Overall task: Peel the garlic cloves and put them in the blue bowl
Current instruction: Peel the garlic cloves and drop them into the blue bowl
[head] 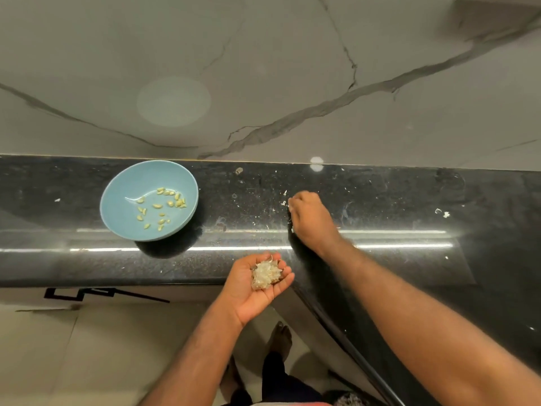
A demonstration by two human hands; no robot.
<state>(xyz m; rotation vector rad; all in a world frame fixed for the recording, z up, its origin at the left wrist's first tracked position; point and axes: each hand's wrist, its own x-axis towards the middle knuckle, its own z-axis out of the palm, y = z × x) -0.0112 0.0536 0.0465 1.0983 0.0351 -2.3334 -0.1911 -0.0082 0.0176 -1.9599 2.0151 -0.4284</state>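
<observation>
Left hand (254,288) cupping skins (265,275) over counter edge (131,281), right hand (310,218) mid-counter

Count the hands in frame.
2. The left hand, palm up at the front edge of the counter, cups garlic skins; the right hand is on the counter, right of the blue bowl.

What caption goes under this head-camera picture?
Peeled garlic cloves in the blue bowl; left hand cups the skins, right hand on the black counter.
</observation>
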